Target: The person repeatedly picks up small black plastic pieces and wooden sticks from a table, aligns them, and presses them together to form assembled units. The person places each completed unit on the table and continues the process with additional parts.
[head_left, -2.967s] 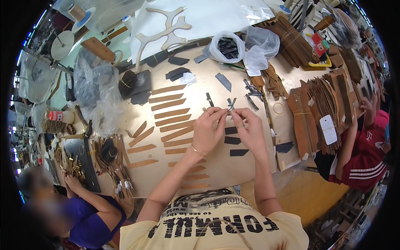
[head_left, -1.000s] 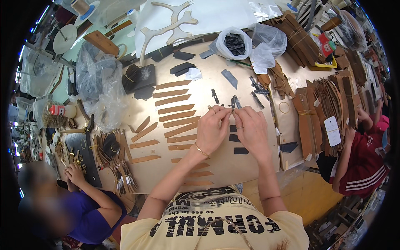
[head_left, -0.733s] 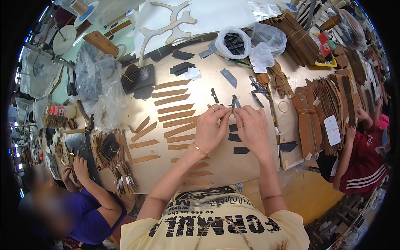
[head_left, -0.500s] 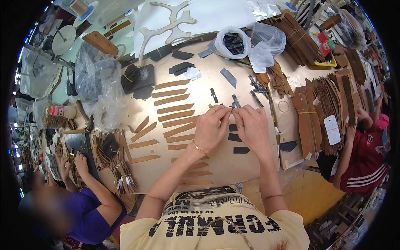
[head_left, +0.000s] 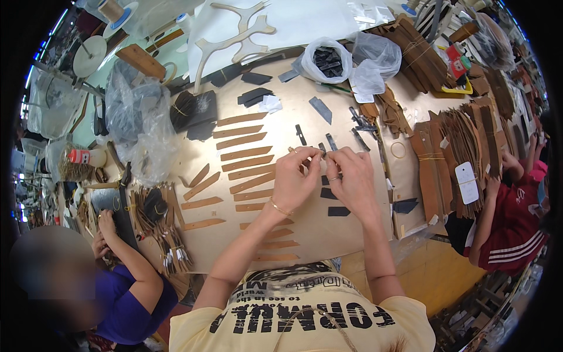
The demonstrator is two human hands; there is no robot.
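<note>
Over the middle right of the table my left hand and my right hand are close together, their fingertips pinched. Whatever they hold is too small and hidden to make out. Just beyond the fingertips are a short dark strip and another dark strip. A narrow black strip with a light spot lies a little farther left. Dark cut pieces lie in a column, partly behind my right hand. Left of my hands, brown leather strips lie in a long row, the nearer ones partly under my left forearm.
A small heap of dark strips lies to the right. Farther back stands a clear bag of black pieces. Bundled brown leather pieces are at the right, a plastic bag at the left. Co-workers sit on both sides.
My fingertips have drawn slightly apart, and the dark strips beyond them show more. At the left, the co-worker's hands have come together and lower.
</note>
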